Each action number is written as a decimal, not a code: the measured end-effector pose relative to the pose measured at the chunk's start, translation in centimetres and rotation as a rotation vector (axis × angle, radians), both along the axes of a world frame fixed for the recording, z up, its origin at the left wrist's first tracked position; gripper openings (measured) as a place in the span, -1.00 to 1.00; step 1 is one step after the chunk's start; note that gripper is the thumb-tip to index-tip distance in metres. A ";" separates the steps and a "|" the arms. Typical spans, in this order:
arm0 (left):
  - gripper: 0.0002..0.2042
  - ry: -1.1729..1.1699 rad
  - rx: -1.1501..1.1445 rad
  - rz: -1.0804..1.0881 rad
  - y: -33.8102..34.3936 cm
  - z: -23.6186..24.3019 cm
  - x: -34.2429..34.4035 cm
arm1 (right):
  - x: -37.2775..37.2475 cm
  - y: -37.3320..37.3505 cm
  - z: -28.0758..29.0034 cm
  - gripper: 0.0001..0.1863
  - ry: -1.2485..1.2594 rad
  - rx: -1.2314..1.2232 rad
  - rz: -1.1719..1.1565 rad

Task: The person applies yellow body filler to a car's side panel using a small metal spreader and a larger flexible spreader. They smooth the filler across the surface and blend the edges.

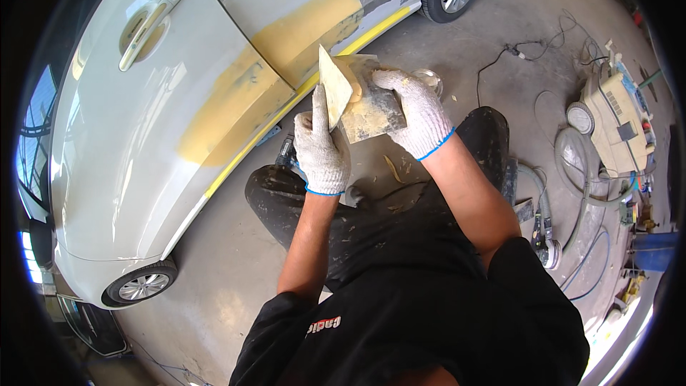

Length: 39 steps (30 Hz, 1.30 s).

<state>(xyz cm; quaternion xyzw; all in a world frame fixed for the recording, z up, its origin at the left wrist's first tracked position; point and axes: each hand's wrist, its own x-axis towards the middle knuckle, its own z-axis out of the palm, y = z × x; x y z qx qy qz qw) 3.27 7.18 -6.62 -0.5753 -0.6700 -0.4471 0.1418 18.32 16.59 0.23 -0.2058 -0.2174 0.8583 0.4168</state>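
Note:
My left hand (320, 146), in a white knit glove with blue cuff, is closed on a pale yellow angular spreader (332, 86), its index finger along the blade. My right hand (418, 111), gloved alike, grips a stained metal plate (371, 118) with beige putty, thumb over its top. The spreader's edge is against or just over the plate. Beside me stands a white car (128, 157) with tan filler patches (225, 114) on its lower doors and a yellow strip along the bottom.
A beige wheeled machine (611, 121) with a coiled hose (572, 157) stands at right on the concrete floor. A sander (547, 246) lies beside my right knee, with thin cables around. Another tool (286, 150) is by my left knee. A blue container (650, 250) is at far right.

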 end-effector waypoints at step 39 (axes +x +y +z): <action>-0.63 -1.172 -0.422 -0.373 -3.9 4.8 -0.6 | 0.4 -1.7 1.3 -0.70 -1.009 2.000 -0.399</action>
